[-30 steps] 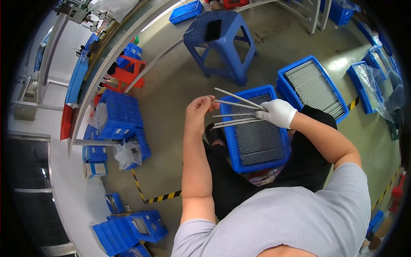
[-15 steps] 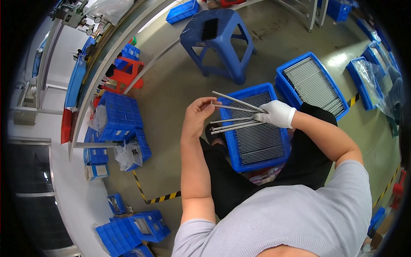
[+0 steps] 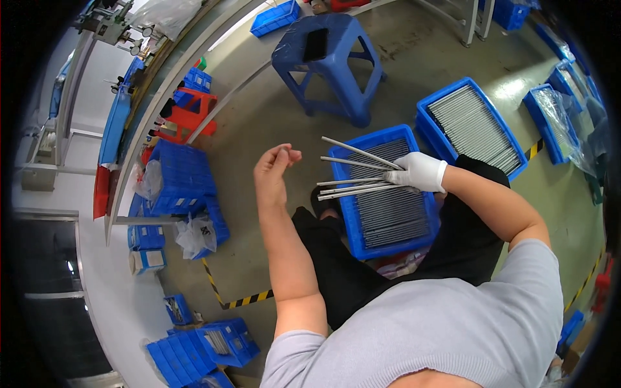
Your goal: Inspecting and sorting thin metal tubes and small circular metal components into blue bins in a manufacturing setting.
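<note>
My right hand (image 3: 417, 172), in a white glove, grips several thin grey metal rods (image 3: 352, 164) near their right ends. The rods fan out to the left over a blue crate (image 3: 343, 200), which holds rows of similar rods. My bare left hand (image 3: 273, 173) is raised to the left of the rod tips, apart from them. Its thumb and fingertips are pinched together; whatever may be between them is too small to make out.
A second blue crate (image 3: 424, 129) of lighter rods stands at the right. Ahead is a blue plastic stool (image 3: 336, 61) with a black phone (image 3: 316, 44) on it. Stacked blue bins (image 3: 181, 178) and a red stool (image 3: 187, 116) stand at the left, beside a workbench.
My left hand has moved left, away from the tip of a rod it was touching. The gloved right hand still holds the rods in nearly the same place.
</note>
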`<state>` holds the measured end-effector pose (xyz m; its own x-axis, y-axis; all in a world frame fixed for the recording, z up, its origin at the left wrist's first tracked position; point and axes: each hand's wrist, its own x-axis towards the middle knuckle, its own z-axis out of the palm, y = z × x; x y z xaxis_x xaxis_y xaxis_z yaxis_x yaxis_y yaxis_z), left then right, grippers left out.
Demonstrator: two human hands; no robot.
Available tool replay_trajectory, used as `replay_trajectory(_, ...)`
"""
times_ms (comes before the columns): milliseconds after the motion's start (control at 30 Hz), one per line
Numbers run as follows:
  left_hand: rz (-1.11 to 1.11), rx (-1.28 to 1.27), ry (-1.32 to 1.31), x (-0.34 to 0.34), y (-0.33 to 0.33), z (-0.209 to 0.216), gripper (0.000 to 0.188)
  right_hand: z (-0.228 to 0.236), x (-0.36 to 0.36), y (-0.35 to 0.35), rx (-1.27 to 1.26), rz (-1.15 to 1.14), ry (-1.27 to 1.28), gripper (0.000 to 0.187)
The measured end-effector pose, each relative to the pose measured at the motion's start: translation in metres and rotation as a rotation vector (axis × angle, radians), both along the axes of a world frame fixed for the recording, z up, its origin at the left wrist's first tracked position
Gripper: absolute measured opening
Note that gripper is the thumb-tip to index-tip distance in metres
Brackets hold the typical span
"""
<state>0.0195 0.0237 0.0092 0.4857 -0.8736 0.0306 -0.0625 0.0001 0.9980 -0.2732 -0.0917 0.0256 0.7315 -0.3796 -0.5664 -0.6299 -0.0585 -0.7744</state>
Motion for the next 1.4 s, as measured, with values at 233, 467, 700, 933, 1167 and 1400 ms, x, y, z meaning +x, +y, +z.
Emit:
replay_trajectory(233,-0.189,0.007,0.161,-0.031,-0.012,-0.004,0.031,0.005,0.004,0.007,-0.192,0.143,0.048,0.046)
replay_trajectory(467,-0.255,0.091,0.178,-0.024,-0.01,-0.002,0.029,0.003,0.005,0.007,-0.252,0.176,0.062,0.045)
replay_trajectory(700,-0.37,0.053,0.106,-0.028,-0.015,0.005,0.023,0.0,-0.001,0.001,0.045,0.151,0.049,0.043)
replay_trajectory(933,-0.328,0.056,0.048,-0.025,-0.015,-0.007,0.028,-0.013,-0.004,0.001,-0.411,0.251,-0.063,0.045)
replay_trajectory(1167,-0.032,0.024,0.069,0.014,-0.008,-0.009,0.026,-0.011,-0.006,0.002,-0.615,0.164,0.026,0.046)
replay_trajectory(1400,0.022,-0.009,0.852,-0.027,-0.037,-0.039,0.04,-0.018,-0.003,-0.004,-0.412,-0.042,-0.223,0.056)
